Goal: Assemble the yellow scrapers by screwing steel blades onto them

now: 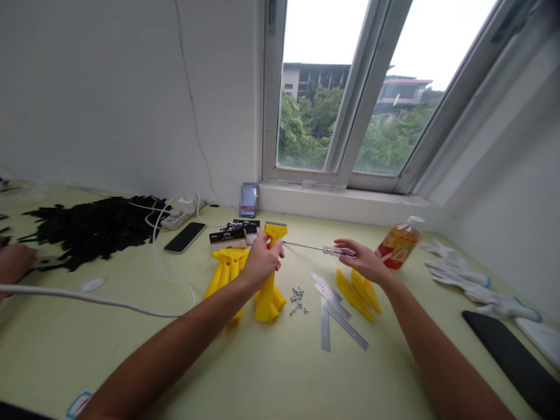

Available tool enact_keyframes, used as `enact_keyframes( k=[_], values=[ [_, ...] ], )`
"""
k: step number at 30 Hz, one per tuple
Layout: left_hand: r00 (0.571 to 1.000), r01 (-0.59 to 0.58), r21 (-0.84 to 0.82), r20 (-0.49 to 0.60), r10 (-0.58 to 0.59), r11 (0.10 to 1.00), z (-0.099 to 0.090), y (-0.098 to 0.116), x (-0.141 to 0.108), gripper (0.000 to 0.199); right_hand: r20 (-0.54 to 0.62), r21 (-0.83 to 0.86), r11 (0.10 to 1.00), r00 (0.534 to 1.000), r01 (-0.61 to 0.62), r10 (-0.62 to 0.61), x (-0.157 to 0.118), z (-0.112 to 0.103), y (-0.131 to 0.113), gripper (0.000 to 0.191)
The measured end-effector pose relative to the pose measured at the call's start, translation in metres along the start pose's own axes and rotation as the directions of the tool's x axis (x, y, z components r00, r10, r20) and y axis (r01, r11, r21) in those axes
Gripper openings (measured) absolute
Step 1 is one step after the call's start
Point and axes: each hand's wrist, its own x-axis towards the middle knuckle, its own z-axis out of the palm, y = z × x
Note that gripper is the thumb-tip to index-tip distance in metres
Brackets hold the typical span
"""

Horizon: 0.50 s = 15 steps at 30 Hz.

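Observation:
My left hand (pixel 262 259) is wrapped round a yellow scraper (pixel 275 231), its metal blade edge at the top. In my right hand (pixel 361 258) is a screwdriver (pixel 335 251) with a clear and purple handle. Its thin shaft points left, the tip at the scraper's head; whether it sits in a screw is too small to tell. Below lie a heap of small screws (pixel 297 298), several flat metal blades (pixel 336 315) and yellow plastic pieces (pixel 356 294). More yellow scraper handles (pixel 225 271) are piled beside and behind my left hand.
A drink bottle (pixel 399 242) leans near my right forearm, with white gloves (pixel 475 277) and a black flat object (pixel 507 356) farther right. Phones (pixel 185 237), packets (pixel 228 239), a power strip (pixel 177 219) and black strips (pixel 100 227) lie left. Another person's hand (pixel 16 262) shows at the left edge.

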Motion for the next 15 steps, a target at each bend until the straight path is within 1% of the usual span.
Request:
enact_keyframes(
  k=[3, 5, 9, 12, 15],
  values=[
    [1.0, 0.008, 0.005, 0.028, -0.008, 1.0, 0.0, 0.0, -0.001, 0.022, 0.07, -0.222, 0.975, 0.997, -0.016, 0.032, -0.002, 0.008, 0.013, 0.04],
    [0.999, 0.022, 0.005, 0.045, -0.022, 1.0, 0.0, 0.0, 0.0, 0.02, 0.084, -0.294, 0.956, 0.995, -0.019, 0.045, -0.003, 0.01, 0.018, 0.039],
    [0.998, 0.038, 0.007, 0.047, -0.039, 0.999, 0.001, 0.002, -0.001, 0.018, 0.102, -0.325, 0.946, 0.994, 0.008, 0.027, -0.002, 0.012, 0.019, 0.043],
    [0.998, 0.039, 0.012, 0.053, -0.039, 0.999, 0.002, 0.003, -0.001, 0.016, 0.112, -0.343, 0.939, 0.994, 0.031, 0.008, -0.001, 0.013, 0.015, 0.04],
    [0.998, 0.032, 0.0, 0.061, -0.032, 0.999, 0.001, 0.005, -0.001, 0.018, 0.084, -0.363, 0.931, 0.996, 0.037, -0.007, 0.0, 0.009, 0.01, 0.036]
  ],
)
